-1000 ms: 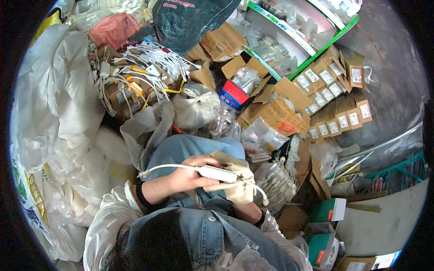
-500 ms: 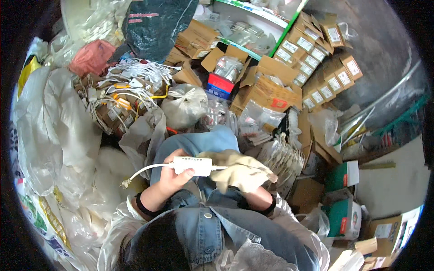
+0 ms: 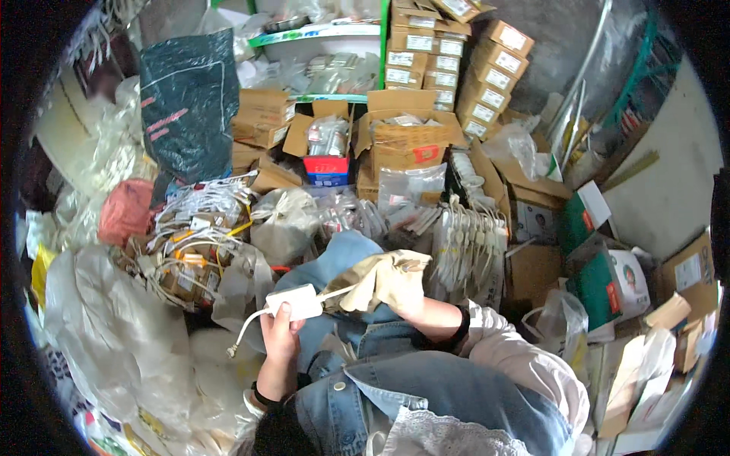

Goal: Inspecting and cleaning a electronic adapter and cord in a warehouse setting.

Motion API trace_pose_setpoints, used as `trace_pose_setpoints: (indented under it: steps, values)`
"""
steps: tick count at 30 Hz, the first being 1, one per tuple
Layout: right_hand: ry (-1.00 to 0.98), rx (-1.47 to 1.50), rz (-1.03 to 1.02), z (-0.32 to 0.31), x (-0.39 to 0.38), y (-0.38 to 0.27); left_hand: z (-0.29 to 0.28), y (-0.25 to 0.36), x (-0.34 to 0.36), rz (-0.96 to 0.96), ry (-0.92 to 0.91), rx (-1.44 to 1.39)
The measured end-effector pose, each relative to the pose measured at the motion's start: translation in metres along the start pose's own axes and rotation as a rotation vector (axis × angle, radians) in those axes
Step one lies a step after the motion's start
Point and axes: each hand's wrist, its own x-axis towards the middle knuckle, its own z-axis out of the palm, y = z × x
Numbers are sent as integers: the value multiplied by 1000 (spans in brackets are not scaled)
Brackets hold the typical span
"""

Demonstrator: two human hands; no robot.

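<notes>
My left hand [image 3: 281, 334] is closed round a white box-shaped adapter [image 3: 295, 302], with the thumb pressed on its face. A short white cable [image 3: 247, 329] bends down from the adapter's left end to a small connector. Another white cable leaves its right end and runs into a beige cloth [image 3: 372, 281]. My right hand [image 3: 414, 301] grips the cloth, whose folds cover most of the fingers. Both hands are above my lap, over a denim-covered knee [image 3: 350, 249].
Tangled white cables [image 3: 201, 213] lie heaped ahead to the left, beside a tied bag [image 3: 285, 224]. Bundled cables [image 3: 468, 254] stand to the right. Open cartons [image 3: 414, 137], stacked boxes [image 3: 494, 83] and a shelf [image 3: 319, 32] are at the back. Plastic sacks [image 3: 114, 327] crowd the left.
The view has tilted up and turned, showing more shelf. The adapter is now tilted, its right end higher, and its printed face no longer shows. The cloth has moved up along the cable.
</notes>
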Motion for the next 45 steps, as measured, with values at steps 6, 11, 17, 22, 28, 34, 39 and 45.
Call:
trace_pose_setpoints:
  steps: [6,11,17,22,28,34,39,45]
  values:
    - [172,239,-1,-16,-28,11,-5,0,1,-165,-30,-140]
    - [122,-1300,-88,-48,-42,25,-5,-6,-2,-10,-14,-98]
    - [402,-343,-182,-48,-40,38,3,-2,-4,131,-85,166]
    - [329,110,-63,-42,-32,19,9,-1,0,132,-51,73]
    - [259,128,-147,-31,-27,3,2,-7,0,202,-152,68]
    - [-9,108,-158,-41,-13,-1,-9,-7,-7,257,-118,269]
    - [-28,98,-173,-37,-15,-20,-4,0,-8,361,-147,498]
    - [6,15,-117,-32,-11,-31,4,5,-9,341,-156,435]
